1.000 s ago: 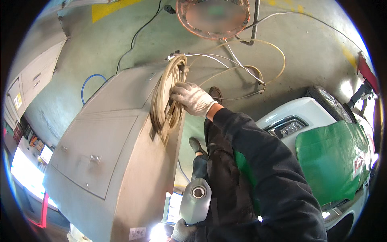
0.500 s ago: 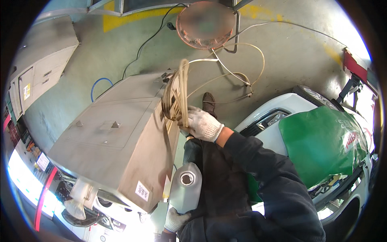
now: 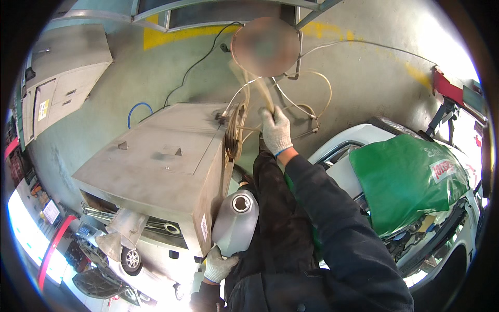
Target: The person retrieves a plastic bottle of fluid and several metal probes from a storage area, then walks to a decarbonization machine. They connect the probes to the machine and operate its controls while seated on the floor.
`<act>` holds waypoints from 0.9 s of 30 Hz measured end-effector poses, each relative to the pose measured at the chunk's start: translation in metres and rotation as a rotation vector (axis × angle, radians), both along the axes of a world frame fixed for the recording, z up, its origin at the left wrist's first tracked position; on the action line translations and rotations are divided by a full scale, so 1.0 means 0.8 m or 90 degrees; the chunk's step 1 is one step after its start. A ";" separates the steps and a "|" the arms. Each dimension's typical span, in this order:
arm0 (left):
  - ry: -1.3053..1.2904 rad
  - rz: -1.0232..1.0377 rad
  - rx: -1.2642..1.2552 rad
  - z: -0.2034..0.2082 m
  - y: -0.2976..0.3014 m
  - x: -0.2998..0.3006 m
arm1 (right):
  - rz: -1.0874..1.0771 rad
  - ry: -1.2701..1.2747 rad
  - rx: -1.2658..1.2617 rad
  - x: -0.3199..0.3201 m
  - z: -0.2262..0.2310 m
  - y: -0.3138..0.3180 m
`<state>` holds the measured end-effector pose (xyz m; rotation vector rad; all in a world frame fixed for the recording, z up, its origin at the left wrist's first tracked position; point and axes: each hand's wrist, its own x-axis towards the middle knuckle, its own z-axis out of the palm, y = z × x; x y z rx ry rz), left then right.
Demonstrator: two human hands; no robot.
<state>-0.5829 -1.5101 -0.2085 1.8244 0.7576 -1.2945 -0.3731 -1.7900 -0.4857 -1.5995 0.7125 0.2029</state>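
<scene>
Hose (image 3: 266, 98), pale, bundled, smeared by blur: the lifted part is in the right hand (image 3: 276, 130), off the right edge of the cabinet (image 3: 140, 151) near its far corner. The coil (image 3: 235, 138) hangs along that same right edge. I judge it soft but springy, light per loop, tiresome as a bundle; loops would spread if pinched singly, so I would gather them all in one fist, close to where they hang. Slipperiness I cannot judge.

Right arm: reaching forward, dark sleeve (image 3: 343, 208) running up from the lower right, back of the glove toward me, fingers curled round the bundle. How firmly, I cannot tell.

Grey can (image 3: 234, 226), just beside the cabinet's near right corner, open mouth (image 3: 241, 203) facing up. Left hand (image 3: 220, 264) low by the body, closed on the can's near end; the wrap underneath is hidden. Looks stiff and smooth-sided; fill unknown to me, so I would keep it level.

Outward: blurred round pan (image 3: 265, 47) ahead, white car (image 3: 358, 136) to the right under a green cover (image 3: 400, 182).
</scene>
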 end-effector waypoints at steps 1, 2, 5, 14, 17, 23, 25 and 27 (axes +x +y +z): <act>-0.061 -0.010 -0.012 -0.005 -0.002 0.001 | 0.137 0.033 -0.191 -0.002 -0.028 -0.011; -0.035 -0.012 0.014 -0.008 -0.003 0.000 | 0.111 -0.017 -0.209 -0.005 -0.053 -0.021; -0.043 0.002 0.034 -0.017 -0.007 -0.003 | -0.029 0.127 -0.157 -0.003 -0.101 -0.067; -0.051 0.020 0.015 -0.011 -0.011 0.008 | -0.081 0.137 0.072 0.017 0.084 -0.143; -0.072 0.031 -0.018 -0.011 -0.016 0.014 | -0.036 0.108 -0.032 0.024 0.120 -0.170; -0.160 -0.014 0.016 -0.017 -0.021 0.012 | 0.181 0.213 -0.208 0.037 0.132 -0.223; -0.177 0.002 0.012 -0.020 -0.023 0.010 | 0.161 0.211 -0.223 0.038 0.121 -0.239; -0.203 -0.016 0.024 -0.026 -0.025 0.008 | 0.143 0.139 -0.250 0.036 0.099 -0.254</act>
